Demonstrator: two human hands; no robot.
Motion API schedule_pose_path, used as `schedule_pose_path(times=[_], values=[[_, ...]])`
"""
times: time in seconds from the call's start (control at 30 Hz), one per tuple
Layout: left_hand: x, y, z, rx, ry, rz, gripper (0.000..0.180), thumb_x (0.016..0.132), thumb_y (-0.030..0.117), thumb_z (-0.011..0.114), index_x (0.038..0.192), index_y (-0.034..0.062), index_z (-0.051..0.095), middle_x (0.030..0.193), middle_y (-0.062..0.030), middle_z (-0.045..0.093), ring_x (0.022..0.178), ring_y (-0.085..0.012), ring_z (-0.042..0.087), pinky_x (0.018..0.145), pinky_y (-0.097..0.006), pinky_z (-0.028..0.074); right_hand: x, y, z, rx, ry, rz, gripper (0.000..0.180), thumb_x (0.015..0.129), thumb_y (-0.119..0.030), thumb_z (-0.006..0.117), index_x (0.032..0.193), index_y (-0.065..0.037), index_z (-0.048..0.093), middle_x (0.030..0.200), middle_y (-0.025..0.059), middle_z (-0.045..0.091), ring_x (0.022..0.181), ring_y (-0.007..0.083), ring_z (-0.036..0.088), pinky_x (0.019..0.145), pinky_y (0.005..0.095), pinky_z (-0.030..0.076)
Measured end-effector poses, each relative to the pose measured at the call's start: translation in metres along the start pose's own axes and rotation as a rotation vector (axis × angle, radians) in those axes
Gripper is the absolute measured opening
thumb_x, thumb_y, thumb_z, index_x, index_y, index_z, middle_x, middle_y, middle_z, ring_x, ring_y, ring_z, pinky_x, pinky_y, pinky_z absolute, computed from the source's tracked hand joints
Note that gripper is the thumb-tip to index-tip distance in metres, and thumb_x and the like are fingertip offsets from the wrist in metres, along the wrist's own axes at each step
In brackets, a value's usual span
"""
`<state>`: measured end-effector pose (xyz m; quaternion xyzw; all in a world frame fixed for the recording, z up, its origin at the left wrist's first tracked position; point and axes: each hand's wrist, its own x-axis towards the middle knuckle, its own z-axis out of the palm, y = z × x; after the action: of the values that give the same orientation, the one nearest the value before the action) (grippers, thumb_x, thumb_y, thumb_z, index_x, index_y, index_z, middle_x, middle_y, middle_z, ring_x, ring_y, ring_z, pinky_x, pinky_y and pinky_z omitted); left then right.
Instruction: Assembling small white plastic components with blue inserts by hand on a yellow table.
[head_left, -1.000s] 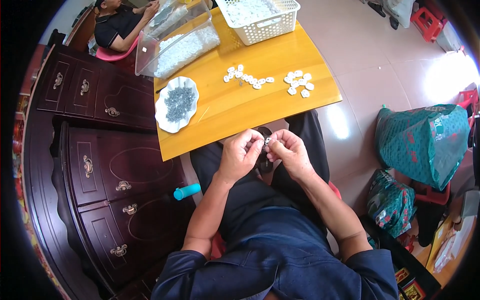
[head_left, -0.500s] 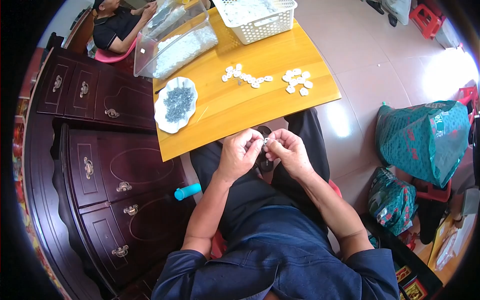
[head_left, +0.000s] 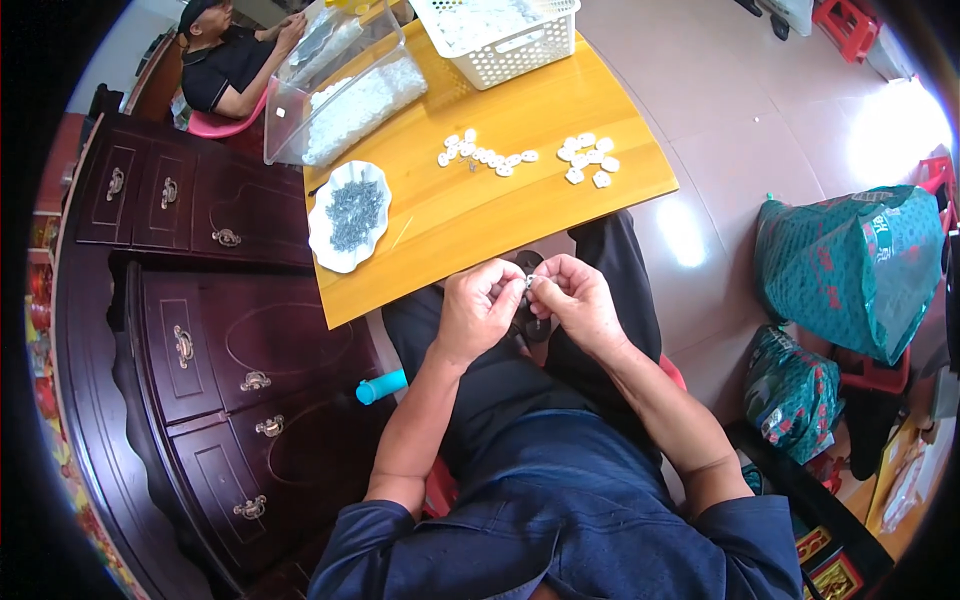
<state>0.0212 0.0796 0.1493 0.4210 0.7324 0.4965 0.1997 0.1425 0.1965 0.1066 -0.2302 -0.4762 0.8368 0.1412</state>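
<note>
Just off the table's near edge, above my lap, my left hand [head_left: 480,310] and my right hand [head_left: 582,308] meet fingertip to fingertip. Thumbs and forefingers of both are pinched on one small white plastic piece [head_left: 529,283], mostly covered by the fingers. On the wooden table [head_left: 480,220] in front of them lie two loose groups of similar white pieces: a row [head_left: 487,156] in the middle and a cluster [head_left: 588,158] on the right. At left, a scalloped white dish [head_left: 343,263] holds a heap of small grey metal parts [head_left: 355,213].
A clear bin [head_left: 285,125] and a white perforated basket [head_left: 520,60], both full of white pieces, stand at the table's far side. Dark drawers [head_left: 220,330] flank my left; a teal bottle [head_left: 382,386] is beside them. Teal bags [head_left: 850,265] stand right. Another person [head_left: 222,65] sits far left.
The whole view has shifted slightly. My hands keep nearly the same pinch on the small white piece, and the things on the table lie as before.
</note>
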Motion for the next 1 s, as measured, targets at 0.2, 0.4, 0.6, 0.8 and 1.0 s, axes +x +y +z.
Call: schedule_pose_path(times=[0.2, 0.4, 0.6, 0.8, 1.0], values=[[0.002, -0.001, -0.002, -0.027, -0.032, -0.024, 0.004, 0.091, -0.003, 0.066, 0.093, -0.0021, 0.069, 0.078, -0.0001, 0.067, 0.064, -0.0032, 0.057, 0.059, -0.019, 0.046, 0.000, 0.001, 0.002, 0.038, 0.026, 0.004, 0.007, 0.098, -0.008, 0.062, 0.097, -0.002, 0.061, 0.082, 0.0014, 0.067, 0.070, 0.0059, 0.063, 0.063, 0.0202, 0.051], [0.014, -0.007, -0.007, -0.153, -0.012, -0.089, 0.018, 0.094, 0.000, 0.066, 0.111, -0.0044, 0.069, 0.085, 0.0003, 0.068, 0.068, -0.0035, 0.059, 0.062, -0.019, 0.049, 0.001, -0.011, -0.007, 0.223, 0.045, 0.039, 0.006, 0.098, -0.010, 0.062, 0.096, -0.005, 0.061, 0.083, 0.0020, 0.067, 0.069, 0.0073, 0.062, 0.065, 0.0218, 0.052], [0.068, -0.017, -0.004, 0.218, 0.145, 0.116, 0.022, 0.092, 0.002, 0.067, 0.113, -0.0017, 0.070, 0.083, -0.0039, 0.067, 0.061, -0.0074, 0.058, 0.059, -0.024, 0.049, 0.005, -0.009, -0.010, 0.380, 0.122, 0.050, 0.005, 0.098, -0.011, 0.058, 0.094, -0.009, 0.061, 0.081, 0.0031, 0.066, 0.066, 0.0091, 0.062, 0.063, 0.0229, 0.052], [0.127, -0.020, 0.005, 0.665, 0.228, 0.385, 0.021, 0.086, 0.011, 0.072, 0.106, 0.0047, 0.073, 0.094, -0.0096, 0.067, 0.080, -0.0294, 0.066, 0.073, -0.038, 0.053, 0.005, -0.007, -0.012, 0.437, 0.137, 0.055, 0.005, 0.096, -0.009, 0.056, 0.094, -0.009, 0.061, 0.081, 0.0033, 0.066, 0.066, 0.0099, 0.063, 0.063, 0.0237, 0.052], [0.158, -0.028, 0.007, 0.769, 0.051, 0.419, 0.016, 0.086, 0.016, 0.072, 0.099, 0.0069, 0.075, 0.089, -0.0109, 0.068, 0.088, -0.0323, 0.063, 0.082, -0.044, 0.049, 0.006, -0.008, -0.011, 0.444, 0.155, 0.068, 0.004, 0.096, -0.009, 0.057, 0.094, -0.010, 0.061, 0.082, 0.0038, 0.067, 0.066, 0.0097, 0.062, 0.063, 0.0234, 0.053]])
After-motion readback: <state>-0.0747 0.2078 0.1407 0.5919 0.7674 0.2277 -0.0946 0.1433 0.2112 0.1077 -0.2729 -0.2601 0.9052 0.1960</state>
